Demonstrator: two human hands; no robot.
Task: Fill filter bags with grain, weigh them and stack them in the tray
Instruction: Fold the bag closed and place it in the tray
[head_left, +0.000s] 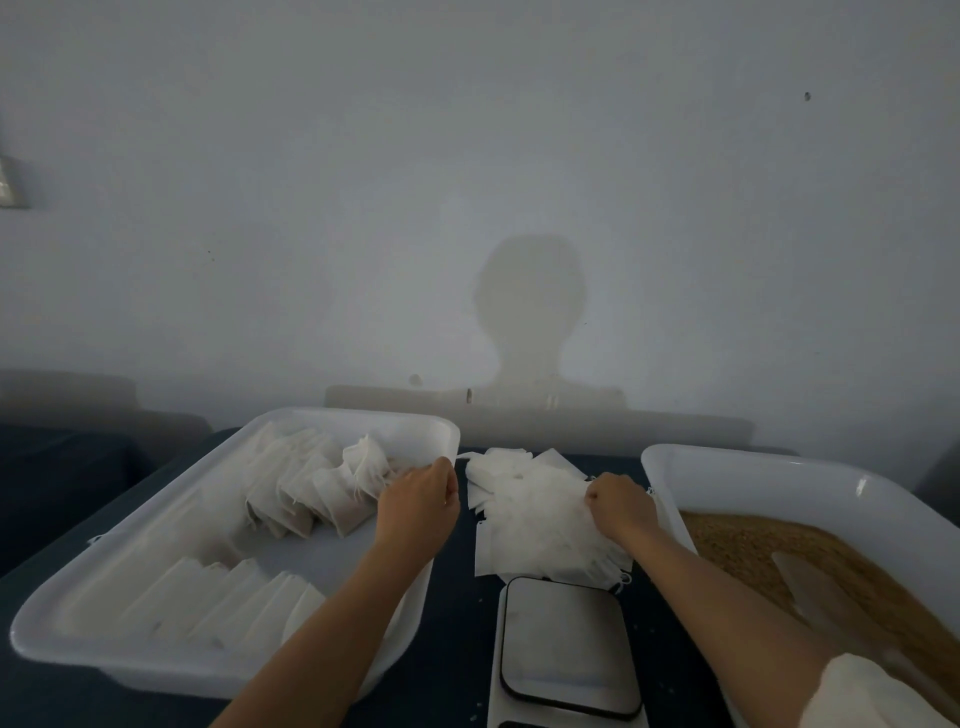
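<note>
scale (569, 642), right hand (621, 506) pinching empty bags (535, 514), left hand (418, 501) in tray (130, 540)

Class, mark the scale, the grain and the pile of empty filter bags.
scale (566, 642), head view, middle of its weighing plate.
grain (769, 551), head view, bare surface in the right tray.
pile of empty filter bags (535, 519), head view, pile's middle.

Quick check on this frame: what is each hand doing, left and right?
Left hand: fingers curled at a filled filter bag in the left tray; grip cannot be told.
Right hand: pinching an empty filter bag off the pile.
</note>
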